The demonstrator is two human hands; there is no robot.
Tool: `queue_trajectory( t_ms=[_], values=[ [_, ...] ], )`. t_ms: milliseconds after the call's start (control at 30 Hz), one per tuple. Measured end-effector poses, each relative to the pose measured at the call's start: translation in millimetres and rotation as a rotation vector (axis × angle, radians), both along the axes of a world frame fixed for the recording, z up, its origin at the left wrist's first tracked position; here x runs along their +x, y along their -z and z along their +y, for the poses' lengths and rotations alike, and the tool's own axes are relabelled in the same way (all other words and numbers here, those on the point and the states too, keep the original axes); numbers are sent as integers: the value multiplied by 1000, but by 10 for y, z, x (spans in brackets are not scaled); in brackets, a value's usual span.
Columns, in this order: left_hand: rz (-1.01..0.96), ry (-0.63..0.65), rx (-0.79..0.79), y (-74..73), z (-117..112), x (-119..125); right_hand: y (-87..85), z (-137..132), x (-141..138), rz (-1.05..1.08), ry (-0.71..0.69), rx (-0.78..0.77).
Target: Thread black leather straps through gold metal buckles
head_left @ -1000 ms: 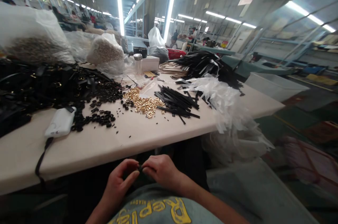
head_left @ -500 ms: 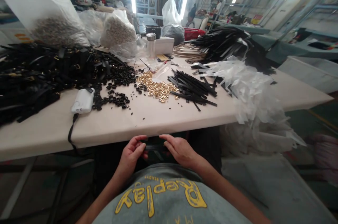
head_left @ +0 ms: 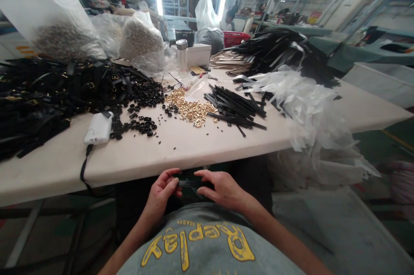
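Observation:
Below the table edge, in front of the shirt, a short black strap [head_left: 186, 184] runs crosswise between my hands. My left hand [head_left: 163, 186] pinches one end of it between thumb and fingers. Around the strap's other end curls my right hand [head_left: 218, 186], thumb below and index finger above, with the dark piece between them. Its exact contact is hard to see against the dark background. On the table lie gold buckles [head_left: 194, 111], black strips [head_left: 234, 109] and small black loops [head_left: 144, 124].
A heap of black buckled straps [head_left: 80, 80] covers the table's left, beside a white device [head_left: 98, 128] with a cord. Behind stand filled plastic bags [head_left: 142, 42] and a bottle [head_left: 182, 55]. Crumpled plastic sheeting [head_left: 304, 106] hangs off the right side.
My right hand's thumb and fingers have moved from stretched out to curled around the strap's right end. My left hand keeps its pinch. The view has shifted slightly.

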State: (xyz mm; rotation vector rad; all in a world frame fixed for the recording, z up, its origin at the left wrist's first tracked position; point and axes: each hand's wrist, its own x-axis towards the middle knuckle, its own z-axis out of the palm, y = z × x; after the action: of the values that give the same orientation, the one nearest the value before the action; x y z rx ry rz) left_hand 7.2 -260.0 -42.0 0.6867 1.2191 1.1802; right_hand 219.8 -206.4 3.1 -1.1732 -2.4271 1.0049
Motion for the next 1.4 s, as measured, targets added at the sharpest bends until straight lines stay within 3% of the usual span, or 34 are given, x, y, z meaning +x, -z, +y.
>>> queue_trajectory(
  t_ms=[233,367,433,633,833,933,1000,1100,1300,1400],
  values=[
    [-32,83,-31,145,67,65,141,46,1,-20,-17,152],
    [-179,10,-63,224,147,125,272,137,-6,-69,-42,284],
    [-207,-6,-74,234,178,137,320,157,-7,-40,-41,271],
    [6,69,31,134,193,157,349,178,-28,227,-37,-52],
    [202,116,151,28,161,143,343,229,-158,445,12,-641],
    [192,143,159,-23,161,114,348,253,-192,474,51,-737],
    [113,178,146,-50,176,101,338,271,-193,451,51,-611],
    [32,228,137,-53,225,106,324,303,-171,369,21,-241],
    [-42,34,135,15,356,212,354,353,-105,267,-80,276],
    [-99,15,131,43,403,242,344,373,-78,234,-113,461]
  ],
)
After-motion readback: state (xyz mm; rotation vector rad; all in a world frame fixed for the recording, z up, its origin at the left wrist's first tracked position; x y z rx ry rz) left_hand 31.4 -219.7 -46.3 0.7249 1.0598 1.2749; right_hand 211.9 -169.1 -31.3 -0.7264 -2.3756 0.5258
